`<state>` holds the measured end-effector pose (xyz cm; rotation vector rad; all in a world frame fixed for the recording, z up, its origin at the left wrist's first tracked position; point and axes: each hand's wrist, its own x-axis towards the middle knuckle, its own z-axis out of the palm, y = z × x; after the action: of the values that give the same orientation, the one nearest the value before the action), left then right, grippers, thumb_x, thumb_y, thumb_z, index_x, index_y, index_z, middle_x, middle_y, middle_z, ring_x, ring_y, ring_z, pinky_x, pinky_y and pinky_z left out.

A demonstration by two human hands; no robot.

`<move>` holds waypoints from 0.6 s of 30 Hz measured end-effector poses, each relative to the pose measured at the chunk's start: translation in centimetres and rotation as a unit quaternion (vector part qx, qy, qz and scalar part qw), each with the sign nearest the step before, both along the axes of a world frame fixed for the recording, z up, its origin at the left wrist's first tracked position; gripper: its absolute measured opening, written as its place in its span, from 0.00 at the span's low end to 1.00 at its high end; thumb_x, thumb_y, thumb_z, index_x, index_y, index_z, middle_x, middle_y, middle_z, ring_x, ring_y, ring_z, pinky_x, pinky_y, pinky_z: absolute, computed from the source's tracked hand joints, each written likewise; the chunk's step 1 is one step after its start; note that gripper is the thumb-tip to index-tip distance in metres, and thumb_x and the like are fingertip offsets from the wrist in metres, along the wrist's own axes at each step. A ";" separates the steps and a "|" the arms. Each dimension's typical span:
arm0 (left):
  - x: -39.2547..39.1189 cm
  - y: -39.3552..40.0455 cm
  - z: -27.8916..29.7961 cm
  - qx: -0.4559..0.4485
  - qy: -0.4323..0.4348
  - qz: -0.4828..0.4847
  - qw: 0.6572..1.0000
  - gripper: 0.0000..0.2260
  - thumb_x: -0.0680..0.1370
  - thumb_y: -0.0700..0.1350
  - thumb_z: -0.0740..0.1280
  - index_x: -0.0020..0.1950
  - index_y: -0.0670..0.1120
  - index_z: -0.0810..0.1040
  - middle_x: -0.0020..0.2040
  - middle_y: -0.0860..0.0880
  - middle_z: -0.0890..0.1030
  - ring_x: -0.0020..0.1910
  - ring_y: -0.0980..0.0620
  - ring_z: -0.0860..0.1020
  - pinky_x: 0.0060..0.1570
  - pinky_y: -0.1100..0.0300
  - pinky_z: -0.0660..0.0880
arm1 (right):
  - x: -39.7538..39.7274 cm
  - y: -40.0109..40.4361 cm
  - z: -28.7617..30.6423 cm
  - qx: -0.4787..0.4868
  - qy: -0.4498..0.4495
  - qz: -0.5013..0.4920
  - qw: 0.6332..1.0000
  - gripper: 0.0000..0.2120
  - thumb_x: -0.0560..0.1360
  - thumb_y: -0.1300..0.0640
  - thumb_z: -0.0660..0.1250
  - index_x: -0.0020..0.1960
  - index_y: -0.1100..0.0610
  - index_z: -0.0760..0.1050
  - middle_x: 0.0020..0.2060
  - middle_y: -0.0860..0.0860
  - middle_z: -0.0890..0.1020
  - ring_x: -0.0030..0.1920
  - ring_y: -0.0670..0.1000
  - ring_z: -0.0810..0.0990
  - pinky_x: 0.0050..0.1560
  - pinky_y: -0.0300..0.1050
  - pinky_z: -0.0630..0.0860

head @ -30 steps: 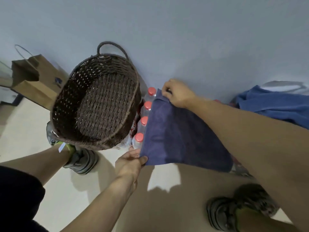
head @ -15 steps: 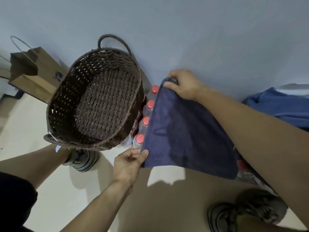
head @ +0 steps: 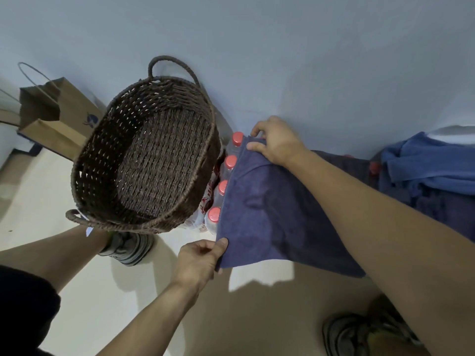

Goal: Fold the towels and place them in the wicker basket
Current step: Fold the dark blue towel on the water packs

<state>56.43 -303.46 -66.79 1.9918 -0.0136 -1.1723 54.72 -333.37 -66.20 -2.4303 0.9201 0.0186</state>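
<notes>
A dark navy towel (head: 259, 222) lies spread over a pack of red-capped bottles, its left edge facing the basket. My left hand (head: 198, 260) pinches the towel's near left corner. At the far left corner my right hand (head: 275, 142) grips the cloth between thumb and fingers. The brown wicker basket (head: 84, 160) stands tilted to the left of the towel, with nothing inside it. More dark towel (head: 437, 209) continues to the right under my right forearm.
Red-capped water bottles (head: 226, 163) stand in a row between basket and towel. A lighter blue cloth (head: 431, 165) is heaped at the right. A brown paper bag (head: 56, 116) sits at the left by the wall. My shoes (head: 128, 247) are on the pale floor.
My right hand, which had lifted the far corner half a second ago, has come back down toward the bottles. My left hand keeps its pinch on the near corner.
</notes>
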 end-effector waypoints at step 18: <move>1.5 1.0 1.1 -0.002 0.048 -0.057 0.997 0.02 0.73 0.33 0.73 0.42 0.36 0.81 0.35 0.42 0.80 0.34 0.48 0.74 0.35 0.60 0.73 | -0.6 -1.0 1.4 0.126 -0.108 -0.022 0.986 0.06 0.76 0.56 0.71 0.53 0.55 0.82 0.44 0.49 0.84 0.42 0.43 0.81 0.52 0.40 0.77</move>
<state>57.95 -302.47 -65.67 1.9510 -0.0802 -1.3382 54.09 -334.33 -64.79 -2.1297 0.8200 -0.1356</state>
